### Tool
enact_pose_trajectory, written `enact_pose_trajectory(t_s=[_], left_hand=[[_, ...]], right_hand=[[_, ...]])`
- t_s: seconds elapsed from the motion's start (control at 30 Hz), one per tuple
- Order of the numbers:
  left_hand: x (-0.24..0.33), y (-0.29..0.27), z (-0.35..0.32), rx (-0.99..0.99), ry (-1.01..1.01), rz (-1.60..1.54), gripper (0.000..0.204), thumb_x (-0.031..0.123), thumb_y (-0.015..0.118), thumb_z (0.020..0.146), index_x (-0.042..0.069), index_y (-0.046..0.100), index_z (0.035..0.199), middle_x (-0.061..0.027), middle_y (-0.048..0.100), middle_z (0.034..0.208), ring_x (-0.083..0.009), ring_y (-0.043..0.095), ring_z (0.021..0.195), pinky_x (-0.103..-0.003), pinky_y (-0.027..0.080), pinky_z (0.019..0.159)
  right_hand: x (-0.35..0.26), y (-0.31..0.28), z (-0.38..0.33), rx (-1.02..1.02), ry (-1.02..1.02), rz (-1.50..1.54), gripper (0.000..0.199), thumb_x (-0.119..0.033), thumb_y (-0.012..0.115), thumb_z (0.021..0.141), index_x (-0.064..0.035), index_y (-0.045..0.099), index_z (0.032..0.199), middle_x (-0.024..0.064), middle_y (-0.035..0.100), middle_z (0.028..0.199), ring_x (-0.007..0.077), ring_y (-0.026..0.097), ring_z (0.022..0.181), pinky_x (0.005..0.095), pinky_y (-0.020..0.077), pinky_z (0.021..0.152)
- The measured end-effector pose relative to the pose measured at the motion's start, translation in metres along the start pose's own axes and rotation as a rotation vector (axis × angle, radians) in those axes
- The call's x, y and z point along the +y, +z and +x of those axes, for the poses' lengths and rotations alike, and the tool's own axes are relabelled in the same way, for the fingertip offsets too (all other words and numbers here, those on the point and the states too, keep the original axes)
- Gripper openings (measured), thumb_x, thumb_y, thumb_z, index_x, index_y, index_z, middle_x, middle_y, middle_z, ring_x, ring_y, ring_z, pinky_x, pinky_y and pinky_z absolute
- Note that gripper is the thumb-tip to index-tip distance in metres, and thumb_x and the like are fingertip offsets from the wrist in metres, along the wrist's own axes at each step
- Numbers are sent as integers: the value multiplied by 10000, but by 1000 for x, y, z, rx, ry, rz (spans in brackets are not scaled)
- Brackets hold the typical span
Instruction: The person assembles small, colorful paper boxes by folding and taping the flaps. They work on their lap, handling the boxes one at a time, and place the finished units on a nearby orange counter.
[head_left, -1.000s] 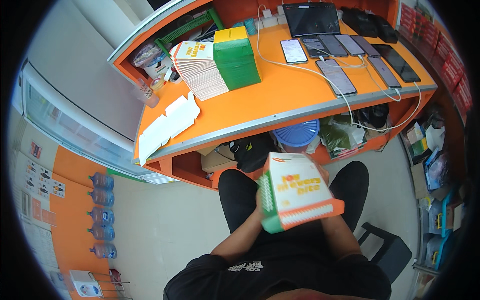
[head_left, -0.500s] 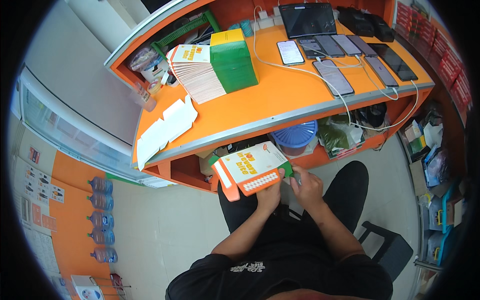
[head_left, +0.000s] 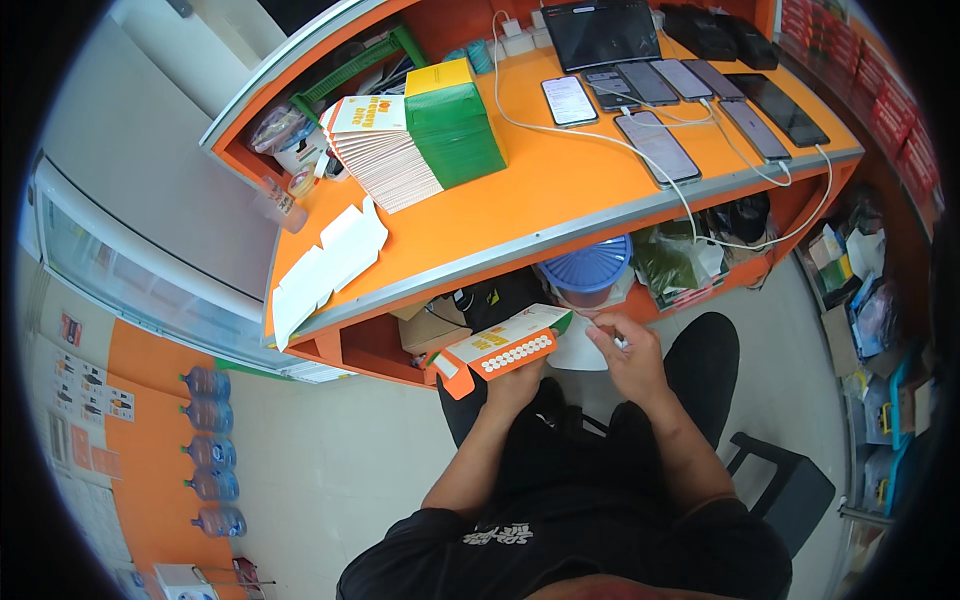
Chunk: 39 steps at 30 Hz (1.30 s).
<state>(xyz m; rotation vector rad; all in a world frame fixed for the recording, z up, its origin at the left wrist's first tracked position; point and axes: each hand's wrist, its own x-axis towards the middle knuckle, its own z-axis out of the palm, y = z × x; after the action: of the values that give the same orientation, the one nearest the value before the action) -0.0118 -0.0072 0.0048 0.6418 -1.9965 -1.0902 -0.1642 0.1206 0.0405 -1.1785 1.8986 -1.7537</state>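
Note:
My left hand [head_left: 514, 388] is closed round the underside of a white, orange and green cardboard food box [head_left: 505, 338], held above my lap in front of the counter. An orange flap sticks out at its left end. At the right end hangs a white panel [head_left: 577, 350], and I cannot tell if it belongs to the box. Beside this panel, my right hand [head_left: 636, 362] has its fingers curled together with a small white bit showing between them; what it is I cannot make out.
On the orange counter [head_left: 450, 240] stands a stack of flat folded boxes [head_left: 385, 160] against a green-and-yellow block [head_left: 455, 125]. A white unfolded sheet [head_left: 330, 265] lies at the front left. Several phones [head_left: 655, 148] with cables lie right. Underneath sits a blue-lidded tub [head_left: 587, 268]; a dark stool [head_left: 785, 490] stands right.
The box has tipped, so its printed top shows narrower and its dotted side faces me. My right hand has moved slightly right, away from the box end, and the white panel has come into view.

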Motion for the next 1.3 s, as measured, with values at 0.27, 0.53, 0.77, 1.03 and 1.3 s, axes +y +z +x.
enact_pose_trajectory(t_s=[0.27, 0.53, 0.77, 1.03, 1.3], left_hand=[[-19, 10, -38, -75, 19, 25, 256, 184, 677, 980, 37, 666, 1190, -92, 674, 1106, -191, 650, 1002, -352, 518, 851], [-24, 9, -46, -113, -88, -156, 326, 204, 641, 1001, 60, 610, 1291, -115, 628, 1237, -232, 606, 1130, -388, 477, 950], [-40, 11, -43, -101, -69, -183, 391, 222, 610, 1019, 80, 562, 1380, -135, 587, 1352, -268, 568, 1242, -420, 442, 1038], [-11, 18, -40, -32, -379, -489, 365, 178, 700, 981, 35, 591, 1298, -81, 625, 1241, -152, 594, 1137, -310, 496, 953], [-39, 30, -36, 48, -196, -7, 202, 179, 720, 934, -18, 732, 980, -140, 719, 795, -242, 688, 672, -345, 519, 630]], right_hand=[[-13, 9, -10, -41, -49, 41, 117, -64, 731, 895, 6, 696, 981, 144, 692, 1218, 283, 701, 1047, 356, 529, 904], [-12, 11, -14, -34, -80, 25, 101, -47, 728, 893, 3, 701, 977, 142, 692, 1223, 281, 705, 1047, 360, 533, 892], [-4, 7, -14, -133, -40, 118, 182, -16, 694, 898, -2, 727, 1076, 140, 671, 1277, 296, 704, 1058, 350, 535, 923], [-2, 24, -37, -168, -225, -284, 320, -157, 647, 919, -28, 719, 1203, 129, 570, 1443, 318, 732, 915, 413, 589, 787], [25, 15, -12, -370, 155, -111, 432, -364, 654, 947, -48, 697, 1239, 180, 641, 1334, 361, 663, 1131, 422, 520, 984]])
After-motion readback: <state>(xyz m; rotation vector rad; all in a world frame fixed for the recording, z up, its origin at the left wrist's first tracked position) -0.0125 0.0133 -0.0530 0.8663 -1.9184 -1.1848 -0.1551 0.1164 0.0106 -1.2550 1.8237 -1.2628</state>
